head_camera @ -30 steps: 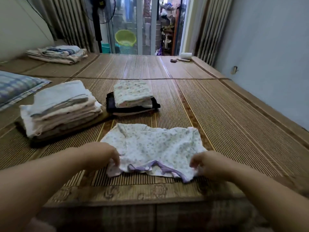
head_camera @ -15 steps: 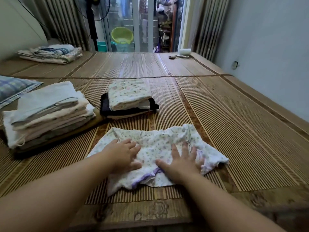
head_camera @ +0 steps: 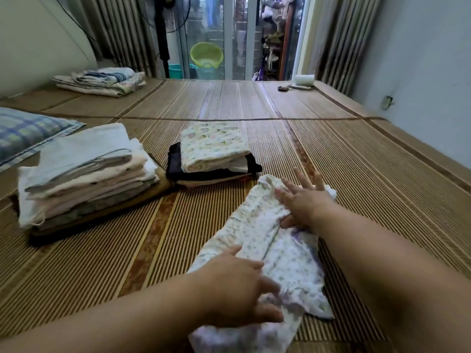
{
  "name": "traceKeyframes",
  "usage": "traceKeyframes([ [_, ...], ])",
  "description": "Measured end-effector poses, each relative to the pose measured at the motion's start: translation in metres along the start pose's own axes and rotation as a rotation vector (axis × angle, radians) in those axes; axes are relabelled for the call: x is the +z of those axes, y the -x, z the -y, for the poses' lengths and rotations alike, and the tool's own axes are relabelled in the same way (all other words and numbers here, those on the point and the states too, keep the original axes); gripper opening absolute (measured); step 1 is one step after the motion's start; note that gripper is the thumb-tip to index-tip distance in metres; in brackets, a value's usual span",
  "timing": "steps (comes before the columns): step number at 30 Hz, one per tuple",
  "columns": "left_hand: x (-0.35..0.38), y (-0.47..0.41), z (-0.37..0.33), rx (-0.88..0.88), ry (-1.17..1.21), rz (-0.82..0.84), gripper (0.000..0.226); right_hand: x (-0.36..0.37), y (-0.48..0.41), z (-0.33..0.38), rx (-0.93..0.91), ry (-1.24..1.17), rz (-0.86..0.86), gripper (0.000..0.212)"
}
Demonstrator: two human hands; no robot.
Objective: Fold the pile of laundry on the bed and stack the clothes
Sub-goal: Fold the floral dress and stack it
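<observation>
Two hands point(head_camera: 237, 289) point(head_camera: 304, 203) on one garment point(head_camera: 257, 225), three stacks point(head_camera: 86, 179) point(head_camera: 214, 154) point(head_camera: 99, 81)

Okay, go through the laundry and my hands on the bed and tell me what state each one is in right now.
floral garment: folded into a narrow strip, lying flat on the mat, under both hands.
left hand: flat, fingers straight, pressing the garment's near end.
right hand: flat, fingers spread, pressing its far end.
tall pale stack: folded, stacked.
small stack: folded, floral piece on top.
far pile: folded.
</observation>
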State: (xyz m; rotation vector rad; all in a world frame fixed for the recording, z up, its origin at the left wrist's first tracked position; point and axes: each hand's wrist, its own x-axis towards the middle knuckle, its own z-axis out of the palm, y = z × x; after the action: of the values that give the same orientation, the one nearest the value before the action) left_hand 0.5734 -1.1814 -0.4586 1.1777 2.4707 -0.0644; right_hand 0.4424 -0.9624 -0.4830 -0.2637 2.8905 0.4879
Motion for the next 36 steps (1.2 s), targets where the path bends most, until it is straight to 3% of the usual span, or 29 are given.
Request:
traceKeyframes([
  [3, 0.005, 0.005, 0.016, -0.045, 0.159, -0.083, 0.056, -0.013, 0.012, 0.008, 0.119, -0.183, -0.173, 0.095],
  [6, 0.016, 0.019, 0.04, -0.121, 0.181, -0.081, 0.059, -0.02, 0.064, 0.025, 0.109, -0.538, -0.358, 0.064],
  [9, 0.028, 0.028, 0.058, -0.142, 0.191, -0.088, 0.052, -0.014, 0.13, 0.06, 0.0, -0.715, -0.145, 0.064],
  [13, 0.039, 0.036, 0.056, -0.219, 0.146, -0.235, 0.042, 0.018, 0.167, 0.095, 0.109, -0.55, 0.237, 0.096],
  [16, 0.036, 0.039, 0.031, -0.275, 0.01, -0.219, 0.032, 0.025, 0.165, 0.077, 0.102, -0.414, 0.254, 0.089],
  [18, 0.033, 0.038, 0.009, -0.276, -0.052, -0.188, 0.024, 0.02, 0.157, 0.054, 0.147, -0.304, 0.205, 0.087],
  [22, 0.028, 0.035, -0.032, -0.279, -0.053, -0.118, 0.039, 0.007, 0.148, 0.029, 0.249, -0.211, 0.117, 0.084],
  [27, 0.025, 0.029, -0.03, -0.339, -0.065, -0.238, 0.033, 0.013, 0.17, 0.045, 0.192, -0.485, -0.033, 0.024],
  [31, 0.025, 0.032, -0.021, -0.307, -0.141, -0.266, 0.015, 0.008, 0.18, 0.048, 0.209, -0.633, -0.151, 0.026],
  [34, 0.017, 0.037, -0.012, -0.269, -0.048, -0.352, 0.017, -0.006, 0.188, 0.041, 0.155, -0.748, -0.329, 0.025],
  [36, 0.008, 0.044, -0.004, -0.203, 0.03, -0.394, 0.015, -0.014, 0.198, 0.039, 0.061, -0.81, -0.321, 0.023],
])
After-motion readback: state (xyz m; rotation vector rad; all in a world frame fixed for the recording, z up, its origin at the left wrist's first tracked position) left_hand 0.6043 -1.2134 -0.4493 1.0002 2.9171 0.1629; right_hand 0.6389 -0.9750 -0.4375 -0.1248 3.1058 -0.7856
